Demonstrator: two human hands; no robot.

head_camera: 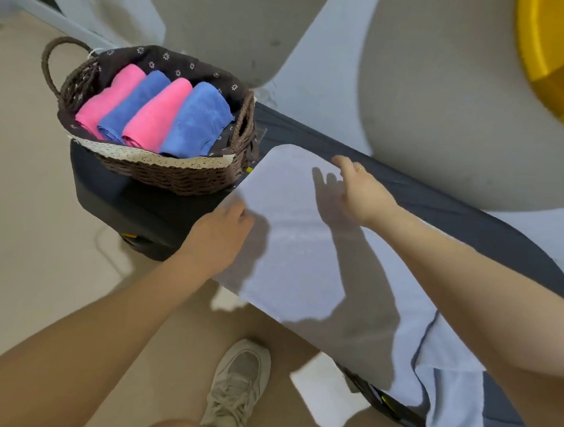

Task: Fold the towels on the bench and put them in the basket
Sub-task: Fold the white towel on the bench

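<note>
A white towel [291, 247] lies spread flat along the dark bench [471, 225]. My left hand [220, 232] rests on the towel's near left edge, fingers curled at the hem. Palm down, my right hand [361, 188] lies on the towel's far side with its fingers spread. A brown wicker basket [164, 173] stands on the left end of the bench. It holds two pink rolled towels [158, 113] and two blue rolled towels [197, 122], side by side. More white towel [451, 398] hangs off the bench at the lower right.
A grey wall [429, 106] runs behind the bench, with a yellow round object [561, 55] at the upper right. My shoe [237, 385] stands on the beige floor below the bench. A white flat piece [326, 391] lies on the floor beside it.
</note>
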